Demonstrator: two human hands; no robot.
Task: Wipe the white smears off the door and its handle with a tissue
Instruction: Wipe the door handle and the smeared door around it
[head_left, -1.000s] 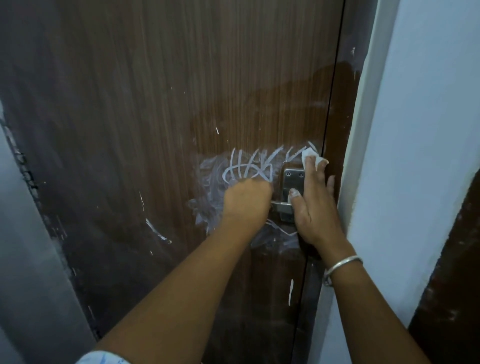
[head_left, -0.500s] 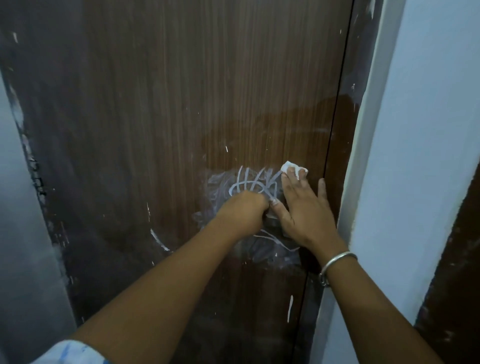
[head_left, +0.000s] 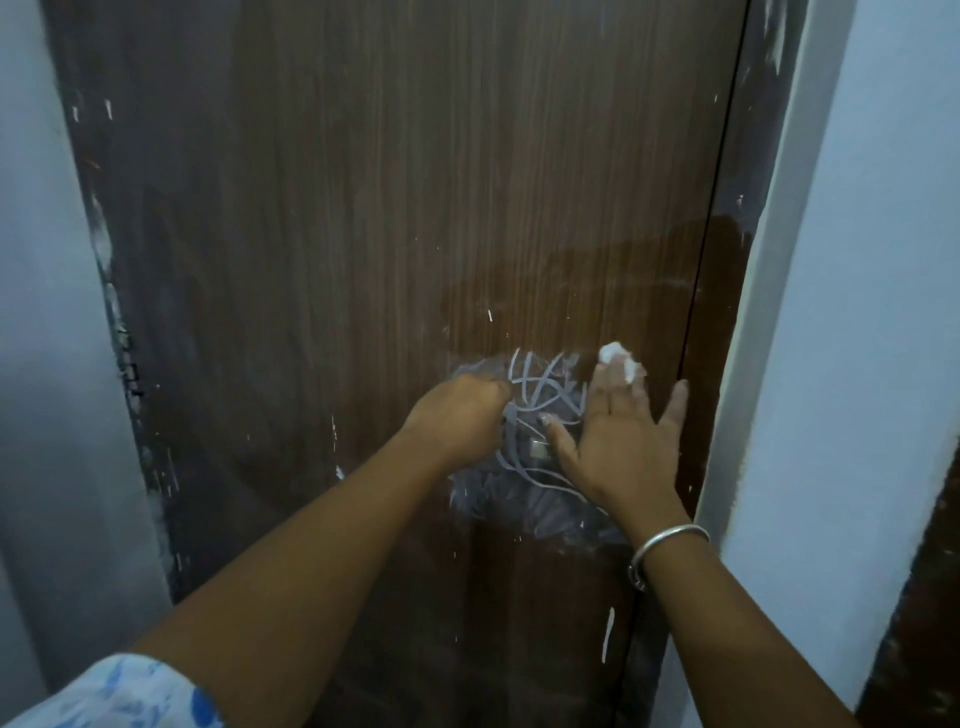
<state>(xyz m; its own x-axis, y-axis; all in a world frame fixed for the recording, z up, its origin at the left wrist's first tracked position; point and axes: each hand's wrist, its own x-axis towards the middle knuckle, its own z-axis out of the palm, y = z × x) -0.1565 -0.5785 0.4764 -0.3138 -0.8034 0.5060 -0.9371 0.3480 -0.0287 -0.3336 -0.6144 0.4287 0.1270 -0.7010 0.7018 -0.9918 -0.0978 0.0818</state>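
A brown wood-grain door (head_left: 415, 208) fills the view. White scribbled smears (head_left: 545, 387) and a hazy wiped patch (head_left: 524, 499) surround the metal handle (head_left: 539, 449), of which only a small piece shows between my hands. My left hand (head_left: 460, 421) is closed in a fist over the handle's left part. My right hand (head_left: 623, 436) lies flat on the door with fingers spread, pressing a small white tissue (head_left: 618, 358) under its fingertips, just right of the scribbles.
A pale wall and door frame (head_left: 753, 364) stand close on the right, right of the door's edge gap. Another pale wall (head_left: 47, 364) borders the left. A silver bangle (head_left: 665, 545) sits on my right wrist. Small white flecks dot the door.
My right hand has slid with the tissue from the handle plate up and right across the smears. The scribbles at the upper right have thinned. My left fist stays at the handle.
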